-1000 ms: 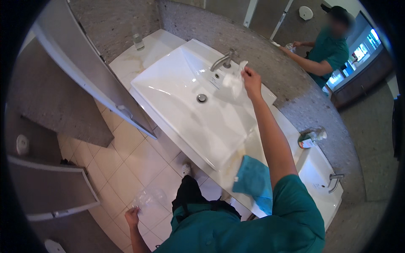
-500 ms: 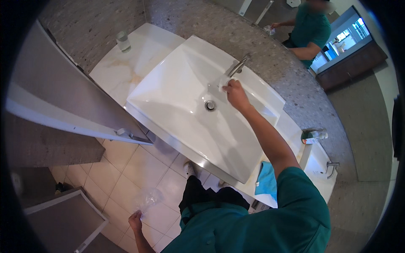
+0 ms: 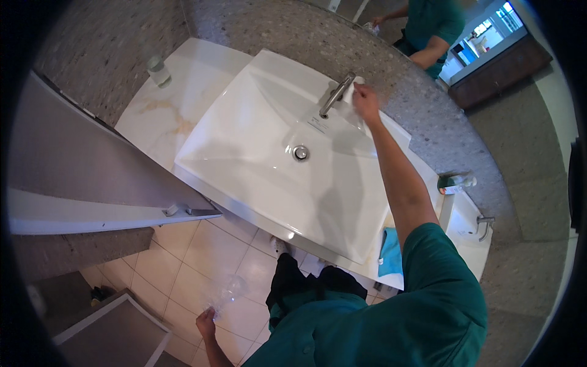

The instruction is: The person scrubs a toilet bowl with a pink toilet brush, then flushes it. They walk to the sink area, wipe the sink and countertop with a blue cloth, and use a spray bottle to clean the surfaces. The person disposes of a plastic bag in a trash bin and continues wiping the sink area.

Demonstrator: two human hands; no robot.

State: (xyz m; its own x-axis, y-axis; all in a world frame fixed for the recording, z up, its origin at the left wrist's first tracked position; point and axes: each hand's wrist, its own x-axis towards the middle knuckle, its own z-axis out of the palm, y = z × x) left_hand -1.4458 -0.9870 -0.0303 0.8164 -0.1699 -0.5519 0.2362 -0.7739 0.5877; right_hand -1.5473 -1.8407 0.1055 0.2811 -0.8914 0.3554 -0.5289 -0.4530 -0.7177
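Observation:
My right hand (image 3: pixel 367 101) reaches over the back rim of the white washbasin (image 3: pixel 244 177), beside the chrome faucet (image 3: pixel 336 95). Its fingers are pinched on a thin white piece, like a tissue or wipe (image 3: pixel 349 96), partly hidden by the hand. Low at the left, my left hand (image 3: pixel 206 322) is closed on a clear, crumpled plastic bag (image 3: pixel 229 290) that hangs over the floor. A round metal drain (image 3: pixel 300 153) sits in the middle of the basin.
A clear glass jar (image 3: pixel 159 71) stands on the stained counter (image 3: pixel 147 116) at left. A blue cloth (image 3: pixel 390 252) and a green-and-clear bottle (image 3: pixel 454 183) lie right of the basin. A door (image 3: pixel 116 214) stands close on the left; a mirror hangs behind the faucet.
My right hand has moved from in front of the faucet's spout to its right side, farther back, taking the white piece along. My left hand keeps hold of the plastic bag.

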